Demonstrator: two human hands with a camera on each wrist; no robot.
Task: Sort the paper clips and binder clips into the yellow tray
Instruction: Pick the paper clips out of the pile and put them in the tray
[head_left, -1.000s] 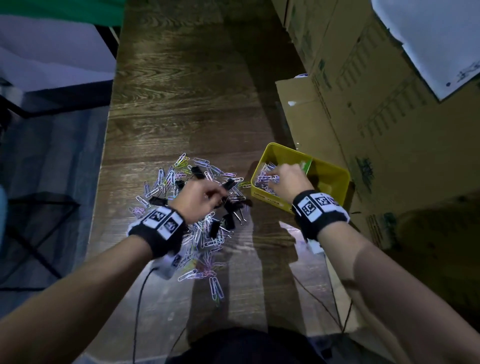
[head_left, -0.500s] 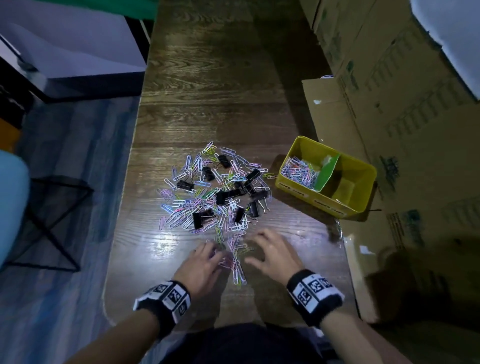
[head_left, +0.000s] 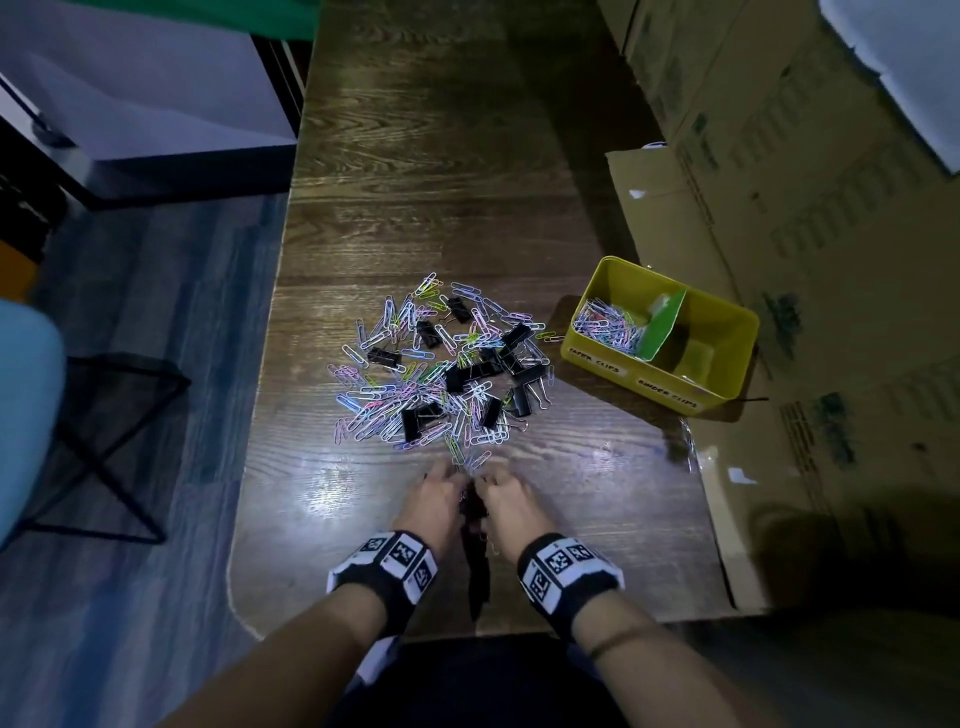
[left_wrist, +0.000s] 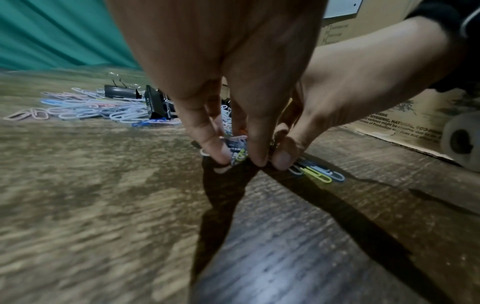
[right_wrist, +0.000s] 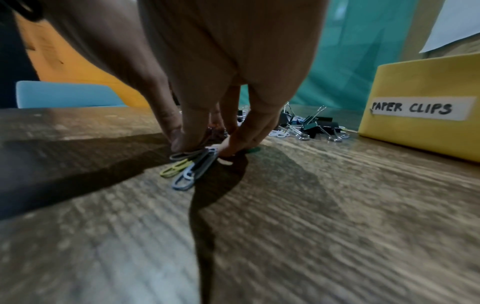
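Drawing together at the near edge of the pile, the left hand (head_left: 437, 503) and right hand (head_left: 511, 505), which half a second earlier lay flat and apart, had closed in, fingertips pinching a small bunch of paper clips (left_wrist: 237, 153) against the tabletop (head_left: 431, 171). That suggested a fresh load was about to go to the yellow tray (head_left: 727, 317), whose paper-clip compartment already held some. Most clips and the black binder clips (head_left: 470, 371) remained heaped mid-table. The dark wood-grain surface was glossy; cardboard boxes (head_left: 810, 171) stood on the right, green cloth (left_wrist: 52, 35) behind.
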